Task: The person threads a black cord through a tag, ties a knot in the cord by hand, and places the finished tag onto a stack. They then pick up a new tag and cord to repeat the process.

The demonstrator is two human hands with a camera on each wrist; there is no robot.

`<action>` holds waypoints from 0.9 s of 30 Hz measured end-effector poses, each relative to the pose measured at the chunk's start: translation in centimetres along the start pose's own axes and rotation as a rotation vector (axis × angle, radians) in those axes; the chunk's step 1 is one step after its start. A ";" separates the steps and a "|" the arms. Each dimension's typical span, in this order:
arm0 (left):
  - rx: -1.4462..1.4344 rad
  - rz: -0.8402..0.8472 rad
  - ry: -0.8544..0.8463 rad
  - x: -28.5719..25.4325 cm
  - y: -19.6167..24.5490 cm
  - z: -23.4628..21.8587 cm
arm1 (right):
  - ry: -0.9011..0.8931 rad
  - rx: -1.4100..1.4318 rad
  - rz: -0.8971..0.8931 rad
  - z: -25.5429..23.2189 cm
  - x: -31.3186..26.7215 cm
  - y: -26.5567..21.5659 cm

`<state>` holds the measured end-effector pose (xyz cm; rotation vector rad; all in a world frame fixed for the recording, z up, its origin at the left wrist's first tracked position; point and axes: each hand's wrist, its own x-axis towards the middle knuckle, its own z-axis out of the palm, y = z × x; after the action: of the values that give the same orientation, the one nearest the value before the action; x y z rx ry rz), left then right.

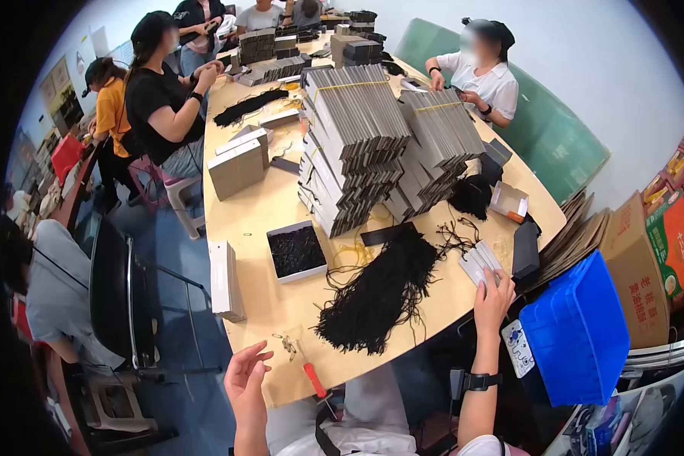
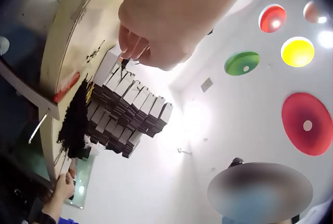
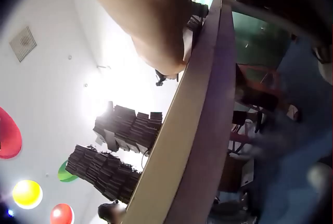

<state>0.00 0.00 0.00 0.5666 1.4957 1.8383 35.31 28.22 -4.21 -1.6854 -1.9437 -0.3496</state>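
My left hand [image 1: 247, 387] is held up by the table's near edge, its fingers loosely bent and nothing visible in them. My right hand [image 1: 495, 300] grips the near end of a small row of flat grey-white pieces [image 1: 477, 261] at the table's right side, with thin black cords [image 1: 454, 237] beside them. The left wrist view also shows that hand [image 2: 63, 186] at the pale pieces. Between my hands lies a big heap of black cords [image 1: 380, 292]. A red-handled tool [image 1: 314, 378] and small brass-coloured bits [image 1: 286, 346] lie near my left hand.
Tall banded stacks of grey boards [image 1: 357, 114] rise mid-table. A white box [image 1: 298, 275] holds small black pieces. A blue bin [image 1: 577, 334] and cardboard cartons [image 1: 627, 273] stand at the right. Other people sit and stand around the table [image 1: 258, 304].
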 end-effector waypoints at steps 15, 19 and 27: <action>0.930 0.234 -0.033 -0.3 -1.4 1.6 | 0.064 0.443 -0.138 -1.2 -2.1 -5.6; 1.164 0.325 -0.037 0.4 -1.7 2.7 | -0.179 0.657 -0.393 -4.5 -3.1 -11.7; 1.270 0.314 -0.009 0.5 -2.1 2.8 | -0.251 0.677 -0.314 -5.0 -5.2 -12.8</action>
<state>2.13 2.44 -1.37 1.4185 2.5740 0.8289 24.37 18.87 -1.02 -1.0222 -2.1718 0.3974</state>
